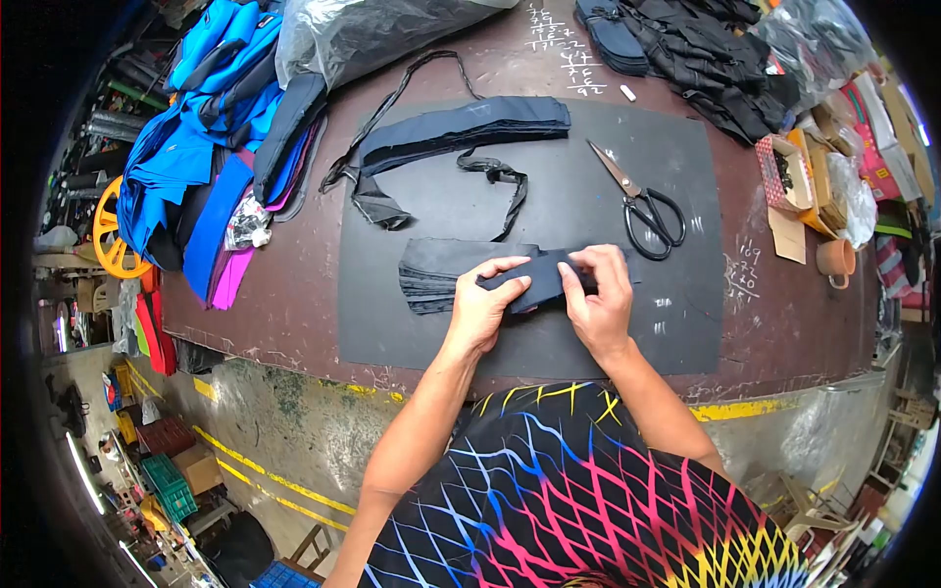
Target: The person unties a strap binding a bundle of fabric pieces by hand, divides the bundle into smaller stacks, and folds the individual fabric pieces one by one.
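Dark navy fabric pieces (538, 278) lie between my two hands over the black mat (412, 343). My left hand (482, 302) pinches their left end, thumb on top. On the right side my right hand (601, 299) grips the same pieces, its thumb pressed on the upper face and its fingers curled at the far edge. A fanned stack of dark fabric strips (431, 274) rests just left of my left hand. Farther up the mat lies another stack of navy strips (466, 127), with a twisted black cloth strip (505, 181) below it.
Black-handled scissors (647, 211) lie open on the mat's right side. Blue fabric pieces (186, 167) and a grey plastic bag (382, 39) sit at the left and back. Black fabric (706, 59), a small box (782, 171) and an orange-brown mug (835, 260) are on the right.
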{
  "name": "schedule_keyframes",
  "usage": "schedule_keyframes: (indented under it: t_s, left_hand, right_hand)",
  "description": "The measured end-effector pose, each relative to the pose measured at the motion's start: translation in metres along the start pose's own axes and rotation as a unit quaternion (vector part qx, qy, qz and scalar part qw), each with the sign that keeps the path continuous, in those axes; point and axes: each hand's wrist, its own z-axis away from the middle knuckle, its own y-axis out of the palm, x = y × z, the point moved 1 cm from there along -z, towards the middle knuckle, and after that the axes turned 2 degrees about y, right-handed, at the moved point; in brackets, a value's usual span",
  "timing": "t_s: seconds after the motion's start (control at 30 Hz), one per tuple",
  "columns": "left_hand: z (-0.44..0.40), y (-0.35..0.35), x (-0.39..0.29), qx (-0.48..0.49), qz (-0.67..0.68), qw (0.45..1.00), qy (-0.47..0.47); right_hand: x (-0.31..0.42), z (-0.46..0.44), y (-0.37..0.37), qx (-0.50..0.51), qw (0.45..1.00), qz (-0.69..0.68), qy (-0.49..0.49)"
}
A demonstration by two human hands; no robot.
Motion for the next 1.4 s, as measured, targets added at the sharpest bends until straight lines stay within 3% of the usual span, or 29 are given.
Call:
schedule_keyframes:
  t_s: [0.1, 0.4, 0.53, 0.63, 0.67, 0.77, 1.07, 1.2, 1.3, 1.33, 1.4]
  left_hand:
    - [-0.001, 0.001, 0.0, -0.014, -0.012, 1.0, 0.0]
    - [-0.003, -0.004, 0.005, -0.012, -0.004, 1.0, 0.025]
    - [-0.002, 0.0, 0.004, -0.024, -0.011, 1.0, 0.009]
    - [-0.003, 0.0, 0.003, -0.031, -0.024, 0.999, -0.005]
    - [-0.003, 0.0, 0.004, -0.03, -0.025, 0.999, -0.007]
    - [-0.007, -0.005, 0.009, -0.027, -0.016, 0.999, 0.028]
    - [-0.004, -0.007, 0.005, 0.007, -0.019, 0.999, 0.031]
    - [-0.004, -0.003, 0.001, -0.003, -0.024, 1.0, 0.01]
    - [-0.003, -0.002, 0.001, -0.008, -0.026, 1.0, -0.002]
    - [-0.004, -0.002, 0.002, -0.006, -0.026, 1.0, -0.004]
    - [-0.005, -0.005, 0.006, -0.012, -0.028, 0.999, 0.021]
  right_hand:
    - [0.021, -0.005, -0.009, 0.014, 0.993, 0.084, -0.083]
    - [-0.004, 0.003, 0.001, 0.087, 0.992, 0.057, -0.068]
    - [0.0, -0.001, -0.001, 0.065, 0.996, 0.032, -0.044]
    - [0.012, -0.003, -0.006, -0.05, 0.992, 0.08, -0.085]
    - [0.014, -0.003, -0.006, -0.051, 0.992, 0.081, -0.083]
    - [0.018, -0.003, -0.002, 0.077, 0.994, 0.063, -0.048]
    - [-0.003, 0.001, 0.001, 0.102, 0.992, 0.06, -0.044]
    - [0.003, -0.004, -0.003, 0.039, 0.998, -0.037, 0.046]
    - [0.017, -0.007, -0.009, -0.046, 0.989, 0.113, -0.086]
    - [0.017, -0.006, -0.008, -0.048, 0.989, 0.115, -0.085]
    - [0.015, -0.005, -0.003, 0.045, 0.995, 0.062, -0.063]
